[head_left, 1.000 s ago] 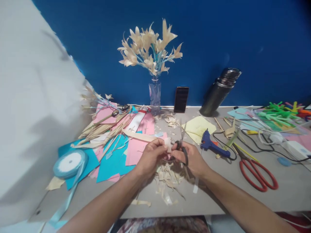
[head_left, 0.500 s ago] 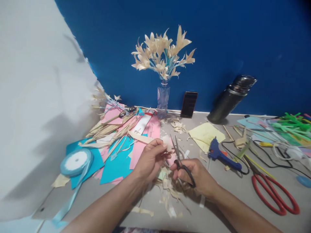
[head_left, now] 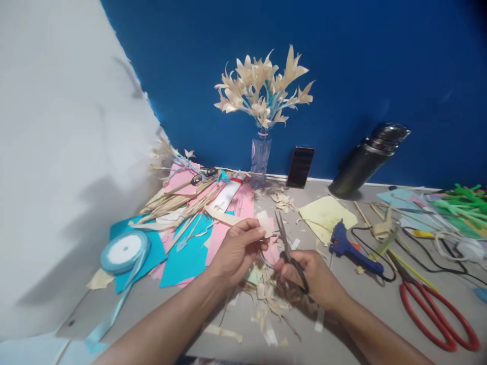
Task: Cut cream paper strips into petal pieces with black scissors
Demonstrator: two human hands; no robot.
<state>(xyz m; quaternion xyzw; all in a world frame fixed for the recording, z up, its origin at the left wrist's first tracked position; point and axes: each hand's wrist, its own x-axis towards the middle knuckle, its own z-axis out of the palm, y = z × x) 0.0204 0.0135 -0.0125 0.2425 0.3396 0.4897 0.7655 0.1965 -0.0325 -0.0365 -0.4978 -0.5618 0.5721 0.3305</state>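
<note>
My left hand [head_left: 239, 248] pinches a small pale piece of dried husk [head_left: 264, 223] between thumb and fingers, its upper end standing free. Just right of it, my right hand [head_left: 310, 276] grips black-handled scissors [head_left: 283, 235], blades pointing up and slightly parted, apart from the piece. Below both hands lies a heap of cream husk scraps [head_left: 266, 299]. Beyond them, a clear bottle [head_left: 261, 157] holds a bunch of cream husk flowers [head_left: 262, 86] on light blue stems.
Left are a blue ribbon roll [head_left: 125, 252], turquoise paper [head_left: 182, 263] and dried husk strips [head_left: 182, 203]. A phone [head_left: 300, 167] and dark flask [head_left: 367, 165] lean on the blue wall. Right lie a blue glue gun [head_left: 353, 253], red-handled scissors [head_left: 437, 314] and green pipe cleaners [head_left: 464, 203].
The scissors have moved slightly away from the husk piece, and the piece now stands more upright in my left fingers. The whole view has shifted a little.
</note>
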